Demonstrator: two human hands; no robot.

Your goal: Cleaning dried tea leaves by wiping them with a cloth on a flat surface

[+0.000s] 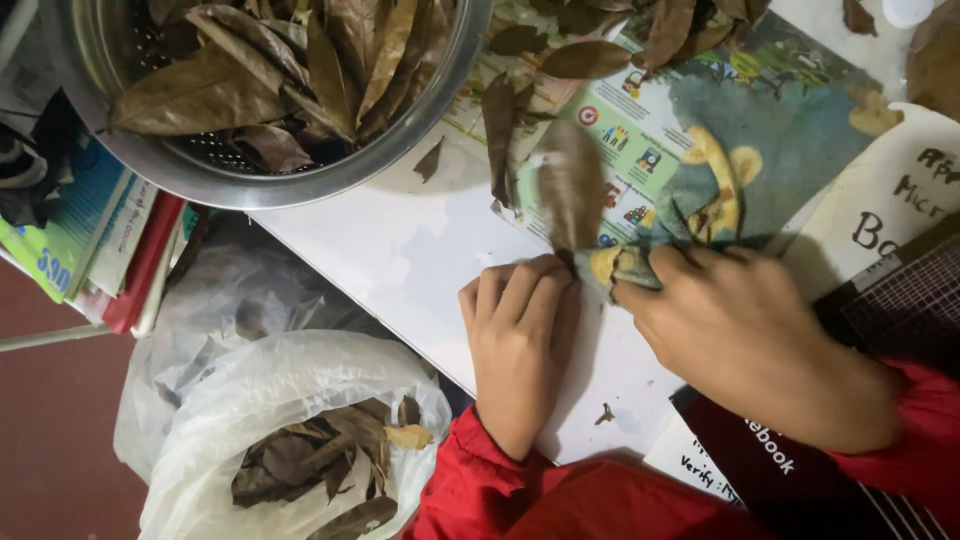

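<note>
My left hand (520, 335) rests on the white table (400, 250) with its fingers closed on the stem end of a dry brown leaf (570, 190), which stands blurred above the knuckles. My right hand (745, 335) grips a blue and yellow cloth (720, 170) and presses it against the base of that leaf. Both sleeves are red. More dry brown leaves (505, 130) lie loose on the table just behind the held one.
A metal colander (300, 185) full of dry leaves stands at the top left. A white plastic bag (290, 440) with leaves sits below the table edge. Printed papers (640, 130), a dark notebook (770, 460) and stacked books (90, 240) surround the hands.
</note>
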